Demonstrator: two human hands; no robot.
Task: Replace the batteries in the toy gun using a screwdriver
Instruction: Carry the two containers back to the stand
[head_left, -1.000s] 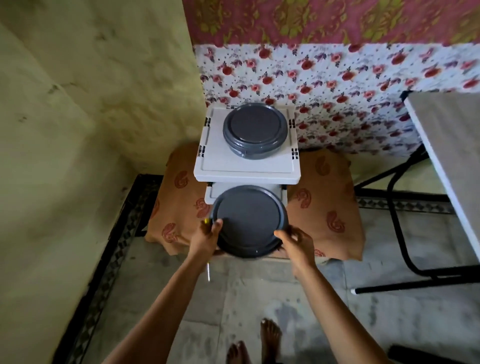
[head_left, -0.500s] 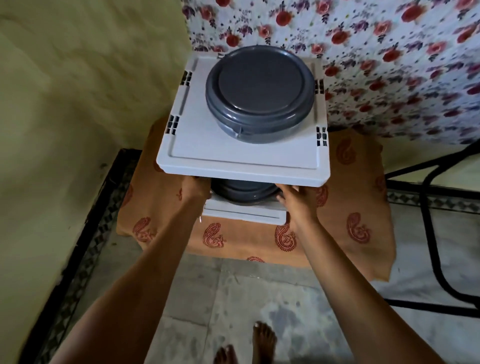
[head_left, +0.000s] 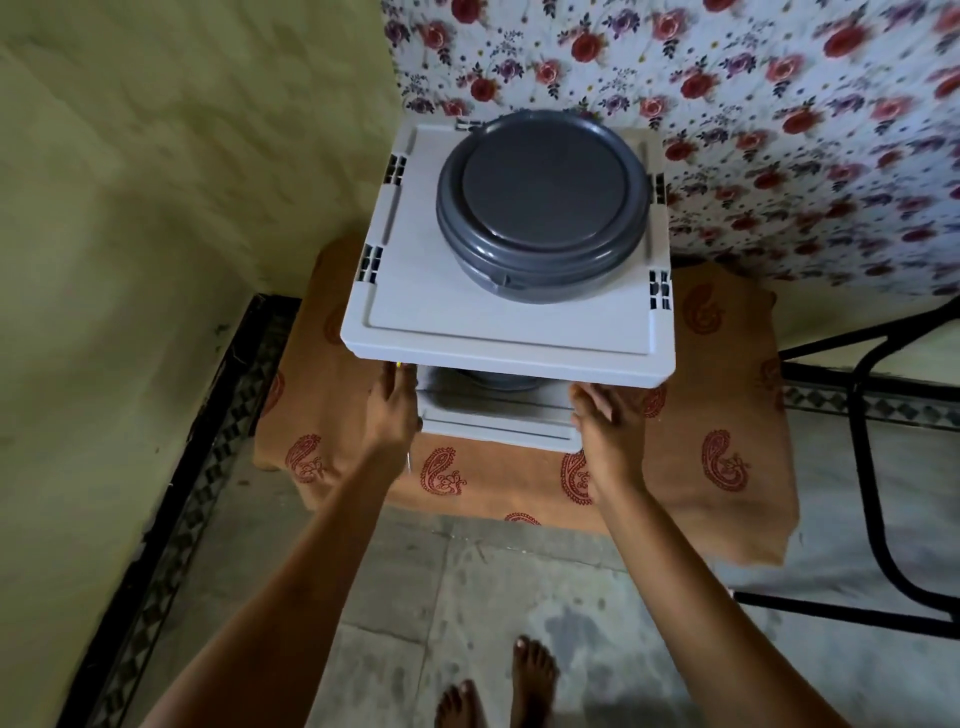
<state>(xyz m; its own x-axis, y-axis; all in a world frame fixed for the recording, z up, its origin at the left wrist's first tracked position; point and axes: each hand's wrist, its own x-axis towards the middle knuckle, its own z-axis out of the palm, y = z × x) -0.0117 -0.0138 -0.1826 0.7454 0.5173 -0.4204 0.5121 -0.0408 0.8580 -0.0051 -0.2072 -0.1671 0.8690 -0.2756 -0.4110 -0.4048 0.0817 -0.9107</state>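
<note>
Counted 2 hands. Logged left hand (head_left: 392, 410) at the left front corner of the lower shelf (head_left: 498, 428), back toward the camera, grasping 1 screwdriver (head_left: 409, 461): yellow handle end just showing by the fingers under the top shelf (head_left: 509, 338), thin metal shaft sticking out below the heel of the hand. Logged right hand (head_left: 605, 421) at the right front corner of the same shelf, released, fingers straight and laid against the shelf edge, grasping nothing.

Counted 1 white plastic rack (head_left: 371, 265), 2 tiers in view, top directly over lower. Counted 2 round grey lidded containers: upper container (head_left: 540, 202) sitting toward the back right of the top shelf, fully in view; lower container (head_left: 498, 383) on the lower shelf, mostly hidden beneath the top tier, only a dark sliver seen. Cannot tell the contents of either.

Noted 1 orange-brown cloth (head_left: 717, 384) with red paisley prints under the rack, draped over a low support. Noted 1 floral cloth (head_left: 779, 104) behind, white with red and purple blossoms. Noted 1 yellow-green wall (head_left: 156, 208) at left, with 1 black patterned border strip (head_left: 218, 426) along its base. Noted 1 black tubular frame (head_left: 865, 467) at right, standing on the stone floor (head_left: 467, 597). Counted 2 bare feet (head_left: 532, 675) at the bottom edge, close together, toes toward the rack.
</note>
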